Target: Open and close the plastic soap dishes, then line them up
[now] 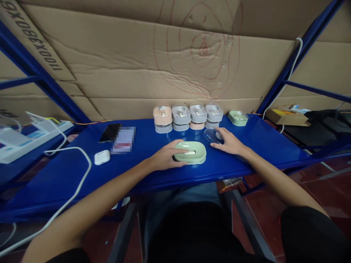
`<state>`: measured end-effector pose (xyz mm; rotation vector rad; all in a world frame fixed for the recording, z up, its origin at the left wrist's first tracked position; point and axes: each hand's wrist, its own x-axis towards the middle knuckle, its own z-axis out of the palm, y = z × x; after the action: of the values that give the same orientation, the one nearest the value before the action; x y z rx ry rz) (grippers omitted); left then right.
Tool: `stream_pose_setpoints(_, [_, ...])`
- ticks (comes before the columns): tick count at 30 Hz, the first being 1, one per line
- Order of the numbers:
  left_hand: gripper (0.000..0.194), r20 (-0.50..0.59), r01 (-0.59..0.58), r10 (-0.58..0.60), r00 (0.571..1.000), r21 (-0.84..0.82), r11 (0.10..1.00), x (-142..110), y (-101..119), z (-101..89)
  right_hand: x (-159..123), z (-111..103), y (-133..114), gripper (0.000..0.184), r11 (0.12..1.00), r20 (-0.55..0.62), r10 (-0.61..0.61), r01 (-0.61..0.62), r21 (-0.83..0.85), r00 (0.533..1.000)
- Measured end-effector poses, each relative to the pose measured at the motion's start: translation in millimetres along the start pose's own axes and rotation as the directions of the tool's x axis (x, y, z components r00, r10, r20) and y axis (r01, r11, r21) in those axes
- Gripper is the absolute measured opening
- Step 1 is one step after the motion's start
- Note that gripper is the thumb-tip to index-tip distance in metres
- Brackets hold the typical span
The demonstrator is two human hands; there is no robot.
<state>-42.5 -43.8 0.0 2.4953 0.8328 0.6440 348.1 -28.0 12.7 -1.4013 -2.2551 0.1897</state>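
A pale green oval case [193, 152] lies on the blue table [137, 160] in front of me. My left hand [165, 156] grips its left end, thumb on top and fingers curled around the side. My right hand [229, 141] rests just right of it, fingers spread over a clear plastic lid [212, 135] lying flat on the table. Behind them stands a row of stacked cases with clear lids [189, 117] in peach, grey and white. One more green case [238, 117] sits at the row's right end.
A black phone [109, 132], a blurred card [123, 140] and a white earbud case [102, 157] lie to the left. A white cable [82, 160] loops over the table's left side. Cardboard lines the back wall; blue shelf posts stand at both sides.
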Motion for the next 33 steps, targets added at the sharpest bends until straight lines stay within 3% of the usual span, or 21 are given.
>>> stream_pose_setpoints(4, [0.048,-0.084,0.05,-0.048,0.995,0.02,0.999,2,-3,-0.1,-7,1,25,0.089,0.993,0.037,0.077,-0.074,-0.091,0.996])
stream_pose_setpoints(9, [0.054,-0.232,0.217,-0.188,0.954,0.107,0.97,5,-16,-17.0,-8,3,29,0.088,0.987,0.036,0.075,-0.069,-0.145,0.997])
stream_pose_setpoints(13, [0.06,-0.192,0.334,-0.302,0.934,0.163,0.928,5,-34,-33.0,-10,3,30,0.091,0.988,0.03,0.077,-0.072,-0.137,0.997])
stream_pose_setpoints(16, [0.065,-0.166,0.309,-0.282,0.945,0.173,0.935,4,-43,-38.1,-11,3,33,0.094,0.988,0.024,0.087,-0.083,-0.131,0.996])
stream_pose_setpoints(19, [0.059,-0.215,0.281,-0.248,0.945,0.137,0.95,4,-39,-37.2,-12,2,35,0.092,0.99,0.013,0.086,-0.084,-0.114,0.996])
stream_pose_setpoints(22, [0.05,-0.225,0.193,-0.169,0.96,0.088,0.977,4,-21,-30.2,-11,2,37,0.091,0.991,0.008,0.094,-0.093,-0.092,0.996])
stream_pose_setpoints(25, [0.047,-0.106,0.097,-0.091,0.99,0.057,0.994,1,2,-16.9,-11,3,37,0.091,0.992,0.002,0.097,-0.096,-0.077,0.995])
stream_pose_setpoints(30, [0.054,-0.007,0.097,-0.097,0.995,0.043,0.994,-2,19,3.1,-11,3,36,0.087,0.992,-0.008,0.108,-0.109,-0.068,0.994])
stream_pose_setpoints(33, [0.076,-0.026,0.086,-0.086,0.996,0.017,0.996,-1,17,6.9,-10,-3,24,0.086,0.993,-0.075,0.107,-0.11,-0.046,0.991])
